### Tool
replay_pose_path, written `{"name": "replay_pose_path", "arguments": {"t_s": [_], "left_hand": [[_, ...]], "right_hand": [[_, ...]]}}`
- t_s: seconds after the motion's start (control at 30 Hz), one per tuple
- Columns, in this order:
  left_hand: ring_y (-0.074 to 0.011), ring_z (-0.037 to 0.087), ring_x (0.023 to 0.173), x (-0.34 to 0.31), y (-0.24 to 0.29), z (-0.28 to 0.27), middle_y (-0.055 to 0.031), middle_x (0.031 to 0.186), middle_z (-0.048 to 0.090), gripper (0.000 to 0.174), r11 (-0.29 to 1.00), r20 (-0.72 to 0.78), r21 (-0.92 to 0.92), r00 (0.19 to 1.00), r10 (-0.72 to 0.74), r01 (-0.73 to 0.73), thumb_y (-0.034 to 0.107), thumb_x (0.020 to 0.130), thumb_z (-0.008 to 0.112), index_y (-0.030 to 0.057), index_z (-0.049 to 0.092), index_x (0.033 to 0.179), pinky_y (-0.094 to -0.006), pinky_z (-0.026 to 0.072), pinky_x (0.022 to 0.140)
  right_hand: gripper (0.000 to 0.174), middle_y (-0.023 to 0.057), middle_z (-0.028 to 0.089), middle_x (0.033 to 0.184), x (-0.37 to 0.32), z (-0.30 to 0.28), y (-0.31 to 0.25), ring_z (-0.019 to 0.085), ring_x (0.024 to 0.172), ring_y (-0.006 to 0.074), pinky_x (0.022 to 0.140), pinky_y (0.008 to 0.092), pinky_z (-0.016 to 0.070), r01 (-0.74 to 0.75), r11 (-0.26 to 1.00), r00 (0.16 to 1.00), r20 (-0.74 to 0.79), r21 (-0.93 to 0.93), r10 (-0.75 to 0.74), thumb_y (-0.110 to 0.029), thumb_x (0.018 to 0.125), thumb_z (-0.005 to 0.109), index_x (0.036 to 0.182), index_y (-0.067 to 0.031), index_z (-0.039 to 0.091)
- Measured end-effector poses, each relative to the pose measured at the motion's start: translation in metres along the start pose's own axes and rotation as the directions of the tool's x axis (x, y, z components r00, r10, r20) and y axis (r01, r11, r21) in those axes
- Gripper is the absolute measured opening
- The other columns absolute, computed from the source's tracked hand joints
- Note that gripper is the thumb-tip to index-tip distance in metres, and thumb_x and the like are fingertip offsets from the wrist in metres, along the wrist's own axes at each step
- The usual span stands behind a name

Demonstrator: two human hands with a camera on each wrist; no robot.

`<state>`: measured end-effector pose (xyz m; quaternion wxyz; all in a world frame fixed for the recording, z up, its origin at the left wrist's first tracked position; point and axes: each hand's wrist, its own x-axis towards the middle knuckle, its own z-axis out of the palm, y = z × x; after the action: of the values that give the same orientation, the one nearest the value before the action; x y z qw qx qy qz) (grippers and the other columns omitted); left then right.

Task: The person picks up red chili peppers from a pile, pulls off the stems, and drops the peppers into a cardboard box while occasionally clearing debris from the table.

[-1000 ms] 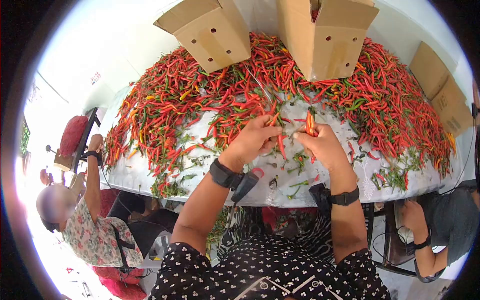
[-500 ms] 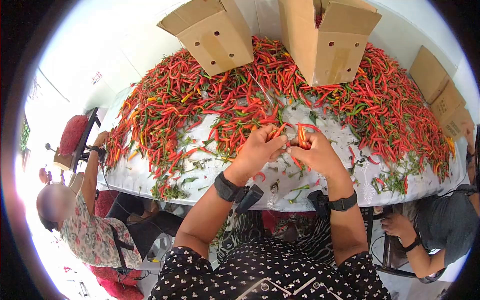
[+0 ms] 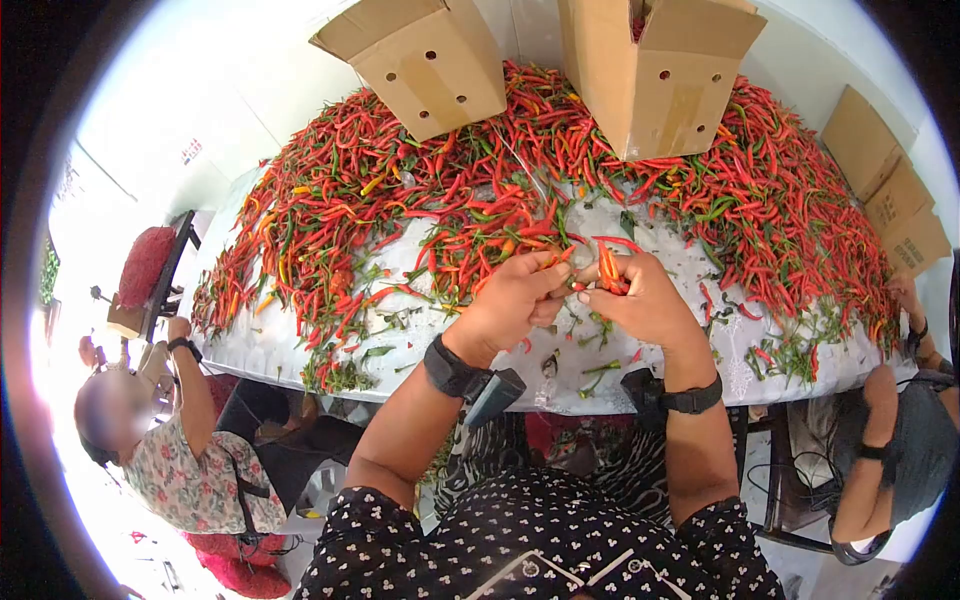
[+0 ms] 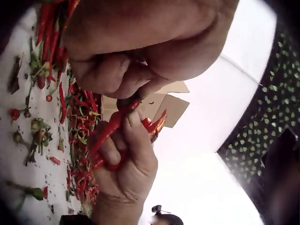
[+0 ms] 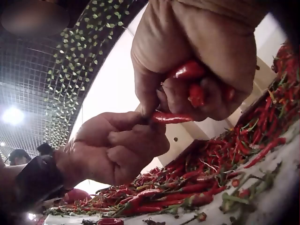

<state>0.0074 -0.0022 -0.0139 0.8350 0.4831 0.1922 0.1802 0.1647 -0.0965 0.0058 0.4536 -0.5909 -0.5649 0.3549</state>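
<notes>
Closed round red chillies (image 5: 187,70), our right hand (image 3: 650,305) meets our left hand (image 3: 515,300), pinching one chilli's end (image 4: 126,102) near the tabletop's front edge (image 3: 570,396).

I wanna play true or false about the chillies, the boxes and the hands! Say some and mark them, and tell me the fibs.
1. The right hand holds red chillies. True.
2. Two cardboard boxes stand at the far side of the table. True.
3. The left hand lies flat on the table. False: the left hand is raised, fingers curled, close to the right hand.
4. Every chilli in the big pile is red. False: the big pile has some green and yellow ones too.
5. Little green bits lie on the table. True.
</notes>
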Motion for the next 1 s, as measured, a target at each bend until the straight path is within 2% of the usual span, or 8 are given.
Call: {"name": "replay_pose_path", "arguments": {"t_s": [0.2, 0.3, 0.37, 0.5, 0.57, 0.63, 0.87, 1.0], "left_hand": [[-0.0017, 0.027, 0.046, -0.003, 0.004, -0.005, 0.0084, 0.057, 0.032, 0.012, 0.996, 0.050, -0.093, 0.999, -0.009, 0.014, 0.019, 0.091, 0.050, 0.0077, 0.050, 0.088, -0.0194, 0.0176, 0.041], [-0.0032, 0.034, 0.047, -0.011, 0.016, 0.001, 0.0070, 0.058, 0.040, 0.016, 0.976, -0.084, 0.216, 0.996, 0.000, 0.018, 0.021, 0.089, 0.053, 0.0060, 0.053, 0.083, -0.0203, 0.0246, 0.041], [-0.0060, 0.043, 0.052, -0.018, 0.030, 0.013, 0.0031, 0.060, 0.048, 0.021, 0.687, -0.098, 0.726, 0.992, 0.077, 0.019, 0.020, 0.085, 0.058, 0.0026, 0.056, 0.075, -0.0228, 0.0341, 0.046], [-0.0163, 0.056, 0.059, -0.005, 0.026, -0.011, -0.0057, 0.065, 0.058, 0.024, 0.396, 0.020, 0.915, 0.989, 0.146, -0.077, 0.022, 0.080, 0.060, -0.0001, 0.059, 0.071, -0.0312, 0.0438, 0.054], [-0.0290, 0.058, 0.062, 0.007, 0.016, -0.021, -0.0131, 0.063, 0.057, 0.023, -0.170, 0.109, 0.983, 0.956, 0.272, -0.063, 0.025, 0.075, 0.061, 0.0024, 0.061, 0.078, -0.0398, 0.0439, 0.057], [-0.0320, 0.059, 0.068, 0.014, 0.012, -0.019, -0.0152, 0.070, 0.060, 0.024, -0.207, 0.080, 0.978, 0.974, 0.213, -0.035, 0.025, 0.073, 0.061, 0.0016, 0.062, 0.077, -0.0420, 0.0461, 0.061], [-0.0325, 0.061, 0.078, 0.030, -0.005, -0.005, -0.0158, 0.078, 0.063, 0.024, -0.415, -0.032, 0.908, 0.998, 0.051, 0.050, 0.023, 0.067, 0.061, 0.0012, 0.063, 0.076, -0.0426, 0.0493, 0.066], [-0.0348, 0.060, 0.078, 0.026, -0.012, -0.013, -0.0190, 0.080, 0.062, 0.025, -0.340, 0.019, 0.940, 0.998, 0.064, 0.004, 0.022, 0.066, 0.061, 0.0000, 0.062, 0.075, -0.0427, 0.0487, 0.066]], "right_hand": [[0.021, -0.0018, 0.053, 0.061, 0.002, -0.009, 0.006, 0.046, 0.057, 0.0058, 0.053, 0.0237, 0.0398, 0.041, 0.999, 0.998, -0.040, -0.027, -0.043, -0.011, 0.074, 0.066, 0.090, 0.0008, 0.064], [0.021, -0.0020, 0.052, 0.061, 0.004, -0.014, 0.020, 0.045, 0.054, 0.0054, 0.050, 0.0222, 0.0383, 0.026, 0.997, 0.995, -0.094, 0.075, -0.019, -0.012, 0.077, 0.064, 0.091, 0.0021, 0.063], [0.019, -0.0020, 0.051, 0.061, 0.002, -0.016, 0.012, 0.043, 0.051, 0.0055, 0.047, 0.0216, 0.0354, -0.024, 0.965, 0.992, -0.116, 0.261, 0.056, -0.013, 0.079, 0.062, 0.090, 0.0015, 0.061], [0.019, -0.0016, 0.048, 0.058, 0.006, -0.018, 0.019, 0.041, 0.046, 0.0068, 0.041, 0.0225, 0.0335, -0.016, 0.769, 0.967, -0.187, 0.638, 0.175, -0.020, 0.084, 0.058, 0.082, -0.0014, 0.058], [0.021, 0.0003, 0.049, 0.058, 0.013, -0.017, 0.035, 0.043, 0.046, 0.0096, 0.043, 0.0241, 0.0351, 0.000, 0.656, 0.975, -0.145, 0.755, 0.167, -0.024, 0.085, 0.056, 0.078, -0.0042, 0.055], [0.022, 0.0031, 0.051, 0.060, 0.016, -0.017, 0.038, 0.046, 0.048, 0.0132, 0.045, 0.0261, 0.0372, 0.018, 0.462, 0.982, -0.104, 0.887, 0.161, -0.025, 0.085, 0.056, 0.077, -0.0043, 0.054], [0.019, 0.0053, 0.052, 0.064, 0.011, -0.015, 0.027, 0.052, 0.058, 0.0148, 0.051, 0.0276, 0.0437, -0.018, 0.501, 0.944, -0.150, 0.865, 0.293, -0.023, 0.087, 0.054, 0.083, -0.0040, 0.054], [0.019, 0.0058, 0.055, 0.066, 0.011, -0.013, 0.027, 0.054, 0.059, 0.0152, 0.052, 0.0288, 0.0457, 0.008, 0.559, 0.954, -0.174, 0.829, 0.243, -0.022, 0.085, 0.057, 0.085, -0.0034, 0.055]]}}
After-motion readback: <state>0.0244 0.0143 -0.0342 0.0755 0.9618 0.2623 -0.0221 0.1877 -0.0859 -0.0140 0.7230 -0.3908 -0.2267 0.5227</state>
